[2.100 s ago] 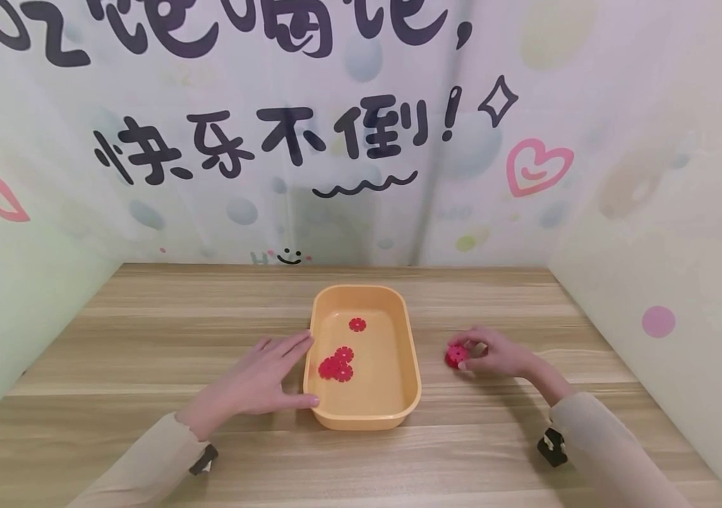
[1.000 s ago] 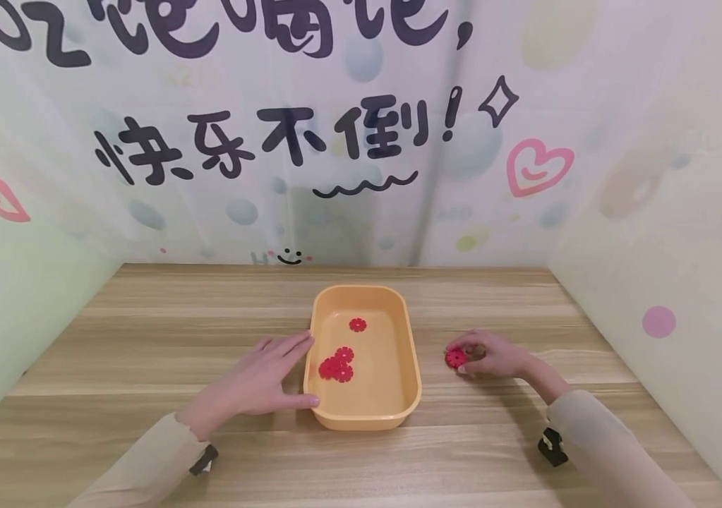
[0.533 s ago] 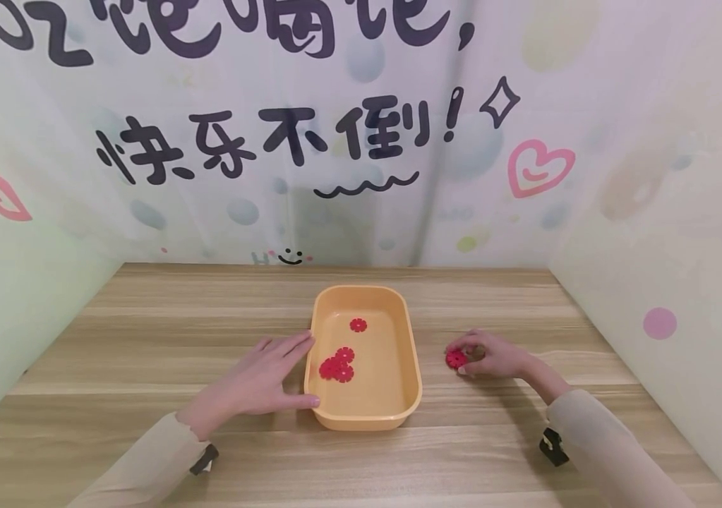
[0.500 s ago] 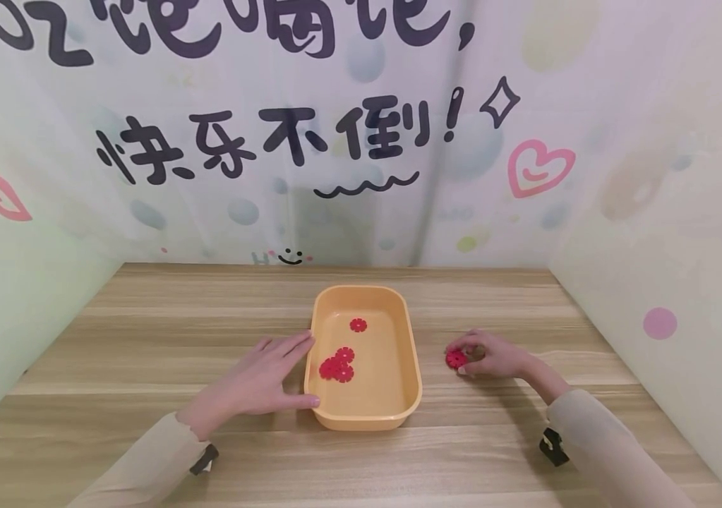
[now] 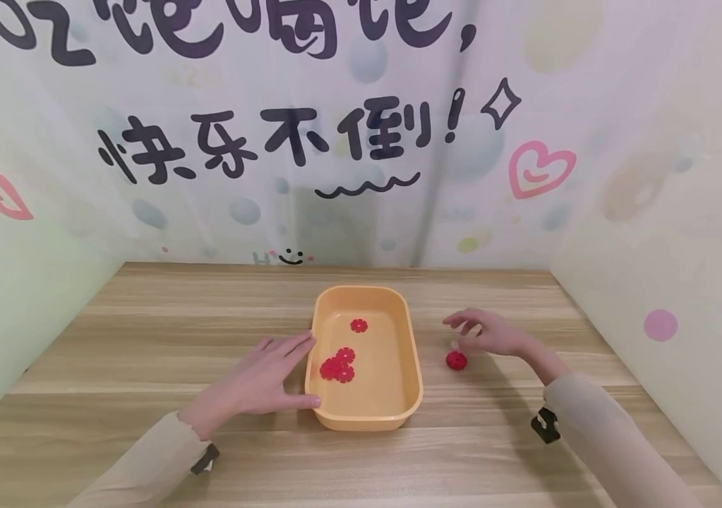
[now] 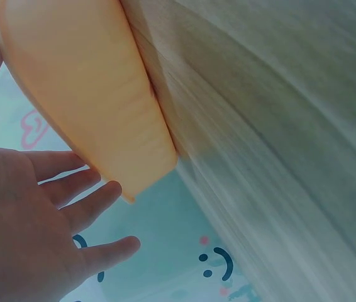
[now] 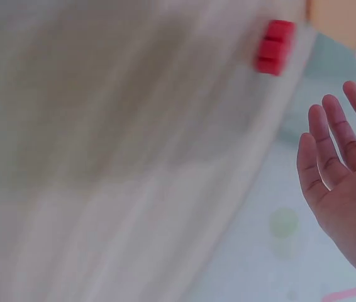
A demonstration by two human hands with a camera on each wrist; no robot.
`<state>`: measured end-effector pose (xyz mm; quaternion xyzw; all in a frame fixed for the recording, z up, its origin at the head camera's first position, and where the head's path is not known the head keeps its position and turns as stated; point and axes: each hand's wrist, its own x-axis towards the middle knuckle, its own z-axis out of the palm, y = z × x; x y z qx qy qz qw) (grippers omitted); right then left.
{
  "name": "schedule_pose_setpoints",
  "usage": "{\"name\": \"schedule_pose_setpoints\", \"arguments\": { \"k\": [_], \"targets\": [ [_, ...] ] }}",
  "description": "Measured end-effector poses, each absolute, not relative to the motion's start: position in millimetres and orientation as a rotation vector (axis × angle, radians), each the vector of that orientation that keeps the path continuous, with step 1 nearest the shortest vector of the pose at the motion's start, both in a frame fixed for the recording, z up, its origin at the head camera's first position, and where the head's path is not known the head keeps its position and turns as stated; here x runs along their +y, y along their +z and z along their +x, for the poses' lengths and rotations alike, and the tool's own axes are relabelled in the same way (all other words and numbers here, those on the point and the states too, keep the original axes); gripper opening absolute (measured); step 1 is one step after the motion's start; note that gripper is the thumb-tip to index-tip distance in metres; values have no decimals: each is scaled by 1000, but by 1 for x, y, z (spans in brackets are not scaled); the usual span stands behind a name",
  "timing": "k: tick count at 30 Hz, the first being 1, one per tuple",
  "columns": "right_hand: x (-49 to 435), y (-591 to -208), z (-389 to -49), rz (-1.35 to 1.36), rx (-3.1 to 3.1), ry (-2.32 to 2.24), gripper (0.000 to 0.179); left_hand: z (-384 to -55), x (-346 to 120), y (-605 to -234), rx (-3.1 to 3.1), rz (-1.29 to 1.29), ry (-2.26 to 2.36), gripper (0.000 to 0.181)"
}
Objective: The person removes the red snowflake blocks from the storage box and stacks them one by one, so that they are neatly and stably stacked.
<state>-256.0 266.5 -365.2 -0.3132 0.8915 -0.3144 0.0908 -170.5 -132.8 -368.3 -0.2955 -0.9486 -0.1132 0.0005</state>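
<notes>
A yellow-orange plastic tub [image 5: 367, 416] holds several red notched plastic discs [image 5: 358, 325], some overlapping near its left wall. My left hand [image 5: 259, 377] rests with spread, straight fingers against the tub's left rim; the left wrist view shows the palm and fingertips along the tub's side. A short stack of red notched discs [image 5: 456, 361] stands on the table to the right of the tub, its layers showing side-on in the right wrist view. Just above this stack, my right hand [image 5: 494, 334] hovers with loose fingers and holds nothing.
The wood-grain table [image 5: 208, 310] runs back to a printed white curtain [image 5: 361, 226] with black lettering. Pale walls close off the left and right sides. A small black device [image 5: 546, 425] sits under the right wrist, and another under the left.
My right hand has let go of the red disc stack and lifted up and away from it. The stack stays on the table. My left hand and the tub hold their places.
</notes>
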Motion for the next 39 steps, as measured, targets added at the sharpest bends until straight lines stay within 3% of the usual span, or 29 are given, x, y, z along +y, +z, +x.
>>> {"name": "schedule_pose_setpoints", "arguments": {
  "k": [23, 39],
  "targets": [
    [137, -291, -287, -1028, 2696, -746, 38, -170, -133, -366, -2980, -927, -347, 91],
    [85, -319, -296, -758, 2752, -895, 30, -170, -133, -367, -2962, -948, -352, 91]
  ]
}}
